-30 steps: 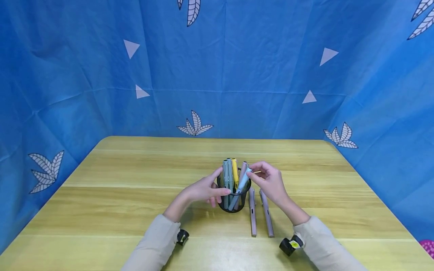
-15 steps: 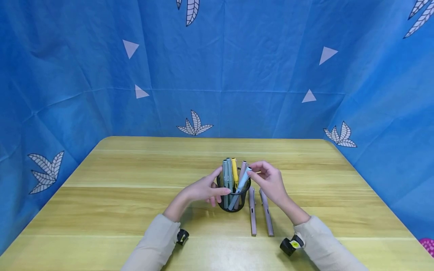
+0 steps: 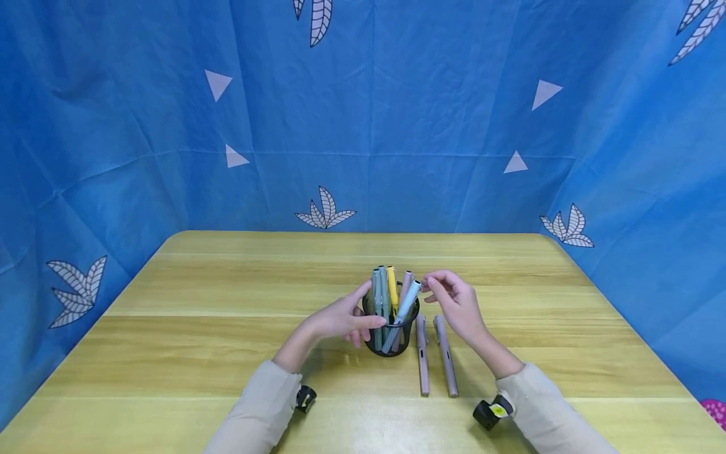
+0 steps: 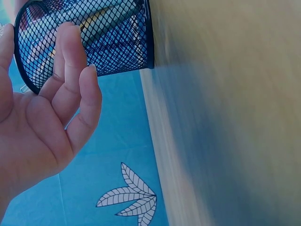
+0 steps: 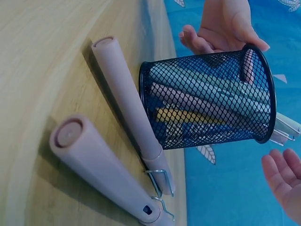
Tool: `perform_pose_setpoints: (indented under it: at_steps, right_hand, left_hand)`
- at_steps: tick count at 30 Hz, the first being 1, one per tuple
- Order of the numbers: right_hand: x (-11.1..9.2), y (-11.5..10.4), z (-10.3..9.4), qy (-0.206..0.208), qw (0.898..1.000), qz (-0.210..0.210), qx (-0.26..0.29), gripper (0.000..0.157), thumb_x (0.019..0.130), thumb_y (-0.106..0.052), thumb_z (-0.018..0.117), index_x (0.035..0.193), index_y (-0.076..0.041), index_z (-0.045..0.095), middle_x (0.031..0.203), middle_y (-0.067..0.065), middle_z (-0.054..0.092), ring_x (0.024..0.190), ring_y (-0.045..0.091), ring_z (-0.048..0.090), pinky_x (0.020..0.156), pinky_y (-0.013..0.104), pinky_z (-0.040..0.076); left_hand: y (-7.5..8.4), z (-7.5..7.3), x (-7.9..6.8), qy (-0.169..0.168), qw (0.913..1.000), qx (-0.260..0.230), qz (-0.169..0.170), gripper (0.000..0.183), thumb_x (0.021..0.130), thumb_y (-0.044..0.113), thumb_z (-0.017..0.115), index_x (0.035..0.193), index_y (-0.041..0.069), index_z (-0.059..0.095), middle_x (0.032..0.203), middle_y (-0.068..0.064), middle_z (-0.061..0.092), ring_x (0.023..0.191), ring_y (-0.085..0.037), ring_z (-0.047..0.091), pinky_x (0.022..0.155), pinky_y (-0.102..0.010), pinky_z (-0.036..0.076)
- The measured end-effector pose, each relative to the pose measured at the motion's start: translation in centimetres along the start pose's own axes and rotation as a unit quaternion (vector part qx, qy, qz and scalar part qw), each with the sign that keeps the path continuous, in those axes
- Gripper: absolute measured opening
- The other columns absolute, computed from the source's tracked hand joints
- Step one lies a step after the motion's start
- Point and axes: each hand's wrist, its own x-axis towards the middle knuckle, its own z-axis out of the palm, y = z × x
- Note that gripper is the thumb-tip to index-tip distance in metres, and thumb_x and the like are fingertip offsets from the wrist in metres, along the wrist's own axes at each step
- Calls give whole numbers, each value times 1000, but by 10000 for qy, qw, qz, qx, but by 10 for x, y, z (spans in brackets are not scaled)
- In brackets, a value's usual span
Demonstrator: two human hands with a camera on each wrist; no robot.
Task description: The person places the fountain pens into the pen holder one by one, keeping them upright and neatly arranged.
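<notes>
A black mesh pen holder (image 3: 413, 318) stands upright on the table with several capped pens in it. Among them are a yellow pen (image 3: 392, 284), grey-green pens (image 3: 377, 293) and a light blue pen (image 3: 409, 299) leaning to the right. My left hand (image 3: 333, 317) holds the holder from its left side, thumb at the front of the rim and index finger toward the back. My right hand (image 3: 457, 309) is just right of the light blue pen, apart from it, with loosely bent fingers and nothing held. Two pale purple pens (image 3: 423, 359) lie side by side below that hand.
The wooden table (image 3: 227, 296) has rounded far corners. A blue curtain (image 3: 368, 113) printed with leaves and triangles hangs behind and beside it. Each wrist carries a small black camera (image 3: 486, 415). A pink patterned thing (image 3: 714, 413) shows at the right edge.
My right hand has let go of the light blue pen and moved slightly right. The pen stays leaning in the holder. My left hand keeps its place.
</notes>
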Motion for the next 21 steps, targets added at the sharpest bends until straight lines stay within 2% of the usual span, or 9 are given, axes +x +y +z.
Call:
perform_pose_setpoints:
  at_steps: [3, 11, 16, 21]
  right_hand:
    - [-1, 2, -2, -1, 10000, 55, 16, 13, 90, 3, 47, 93, 13, 55, 90, 26, 59, 77, 14, 60, 62, 27, 52]
    - [-2, 4, -7, 42, 9993, 369, 7, 13, 89, 3, 49, 94, 14, 55, 92, 30, 58, 77, 20, 61, 63, 32, 52]
    - [-3, 5, -9, 9, 9992, 410, -16, 13, 88, 4, 50, 95, 14, 54, 92, 32, 57, 76, 17, 61, 63, 29, 52]
    - [-5, 9, -14, -110, 9985, 523, -91, 13, 88, 4, 51, 97, 13, 55, 90, 28, 58, 75, 18, 61, 61, 29, 52]
  left_hand:
    - [-1, 0, 0, 23, 10000, -24, 3, 88, 85, 36, 59, 144, 21, -4, 73, -13, 60, 56, -26, 59, 53, -36, 46]
    - [0, 0, 0, 7, 10000, -3, -11, 88, 85, 36, 59, 144, 20, -4, 73, -14, 60, 57, -27, 59, 56, -39, 47]
    - [1, 0, -1, 44, 10000, -8, -8, 88, 85, 37, 59, 144, 20, -4, 75, -15, 60, 57, -26, 59, 56, -39, 47]
    - [0, 0, -1, 35, 10000, 25, -30, 88, 85, 37, 59, 144, 21, -4, 74, -14, 60, 58, -27, 59, 57, -41, 47]
